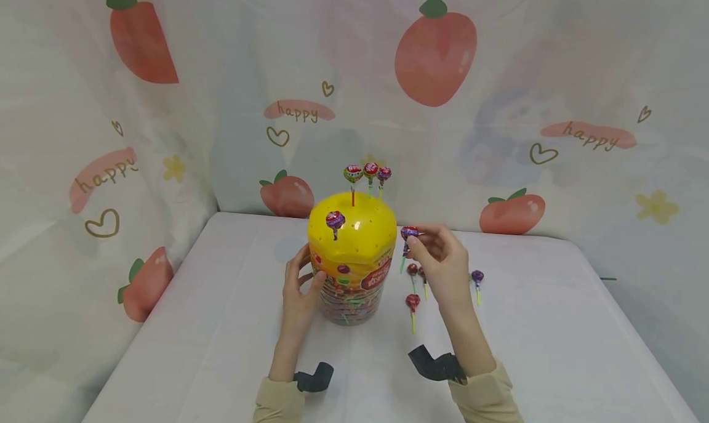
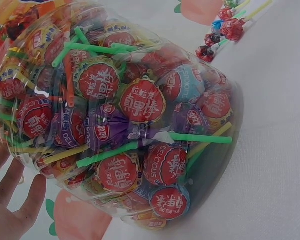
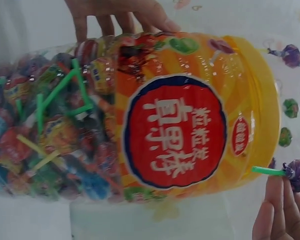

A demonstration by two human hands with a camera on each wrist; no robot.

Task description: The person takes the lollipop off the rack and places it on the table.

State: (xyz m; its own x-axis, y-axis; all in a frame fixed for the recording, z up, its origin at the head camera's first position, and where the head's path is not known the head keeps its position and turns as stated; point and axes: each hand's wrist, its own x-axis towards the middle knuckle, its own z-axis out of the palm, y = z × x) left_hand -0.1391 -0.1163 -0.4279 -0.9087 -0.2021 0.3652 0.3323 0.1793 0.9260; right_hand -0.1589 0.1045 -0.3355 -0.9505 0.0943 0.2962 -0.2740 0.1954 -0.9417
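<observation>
Yellow-lidded clear plastic jar point(image 1: 351, 278) upright on white surface point(image 1: 221, 330), likely steadied by left hand point(image 1: 299, 292) spread against side; purple-wrapped round lollipop point(image 1: 408, 231) pinched high by right hand point(image 1: 447, 260) beside lid point(image 1: 365, 229), green stick point(image 3: 266, 171) left free.

A cloth-walled booth point(image 1: 50, 103), this, and a snug one! Pale fabric point(image 1: 354, 53) rises behind and either side of a white desk point(image 1: 210, 324), printed with red fruit point(image 1: 435, 60), yellow flowers point(image 1: 656, 207), hearts point(image 1: 277, 136), "happy" lettering point(image 1: 300, 111) over and over. Home or studio beyond? Impossible to call; the fabric hides it!
</observation>
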